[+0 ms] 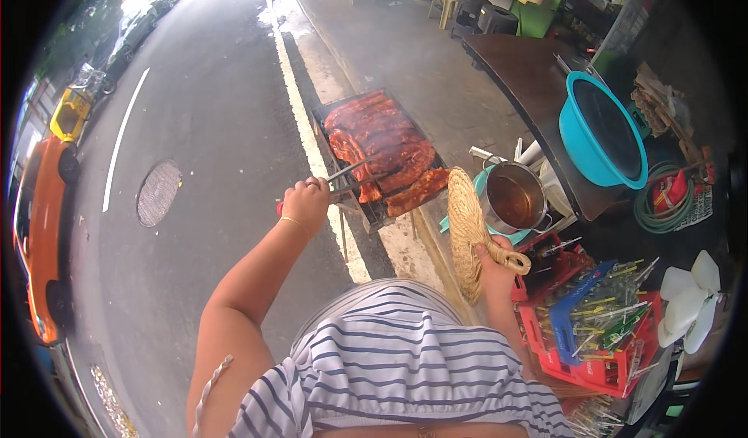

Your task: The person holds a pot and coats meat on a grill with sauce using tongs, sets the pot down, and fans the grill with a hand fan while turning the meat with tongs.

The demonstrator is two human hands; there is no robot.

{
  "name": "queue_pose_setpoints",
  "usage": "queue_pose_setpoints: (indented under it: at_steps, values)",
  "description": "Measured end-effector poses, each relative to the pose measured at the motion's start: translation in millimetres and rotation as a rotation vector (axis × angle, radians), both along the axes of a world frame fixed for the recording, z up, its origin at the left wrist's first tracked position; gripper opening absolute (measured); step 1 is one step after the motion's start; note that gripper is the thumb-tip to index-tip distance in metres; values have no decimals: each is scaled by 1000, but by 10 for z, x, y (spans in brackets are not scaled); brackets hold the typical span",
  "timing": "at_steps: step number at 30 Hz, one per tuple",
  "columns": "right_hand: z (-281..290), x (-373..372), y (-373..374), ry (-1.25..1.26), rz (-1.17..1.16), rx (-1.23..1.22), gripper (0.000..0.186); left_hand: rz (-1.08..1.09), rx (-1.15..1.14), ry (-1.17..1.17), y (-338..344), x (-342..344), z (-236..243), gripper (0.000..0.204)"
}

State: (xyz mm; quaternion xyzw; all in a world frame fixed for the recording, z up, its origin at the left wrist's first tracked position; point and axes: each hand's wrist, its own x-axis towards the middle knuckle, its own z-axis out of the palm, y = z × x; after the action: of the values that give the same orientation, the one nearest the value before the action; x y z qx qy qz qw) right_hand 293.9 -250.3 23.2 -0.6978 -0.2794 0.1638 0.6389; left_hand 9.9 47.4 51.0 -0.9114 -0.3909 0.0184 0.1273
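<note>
The left hand (306, 201) holds metal tongs (348, 178), tips on the glazed rib slabs (386, 151) covering the roadside grill (321, 114). The right hand (495, 269) holds a woven straw fan (467, 234) upright beside a steel pot (514, 197) of brown sauce.

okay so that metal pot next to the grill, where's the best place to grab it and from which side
Likely by the side handle on the pot, at its lower right rim, coming from the right: the pot stands upright, open and filled with brown liquid, and the grill lies to its left.

One tongs (351, 177), one fan (467, 231), one pot (514, 198)
</note>
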Motion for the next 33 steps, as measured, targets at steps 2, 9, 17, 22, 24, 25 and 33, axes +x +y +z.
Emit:
queue_pose_setpoints:
  at_steps: [2, 9, 17, 22, 24, 25, 33]
  values:
    - [-36, 7, -29, 7, -16, -9, 34, -19, 14, 34, 33, 33, 17, 36]
    - [-70, -27, -175, 4, -100, 17, 39, -21, 10, 31, 110, -43, -190, 45]
    - [-93, -23, -231, 72, -128, -24, 46, 136, -258, -164, 201, 275, 196, 31]
    - [-27, -51, -190, 80, -112, -29, 43, 147, -643, -409, 359, 207, 353, 19]
    - [-13, -84, -176, 111, -96, -21, 41, 305, -871, -440, 401, 68, 285, 20]
    - [-17, -97, -190, 142, -85, -14, 39, 463, -1100, -463, 391, 19, 254, 21]
    - [-42, -50, -201, 85, -114, -29, 36, 472, -1056, -415, 416, -116, 229, 24]
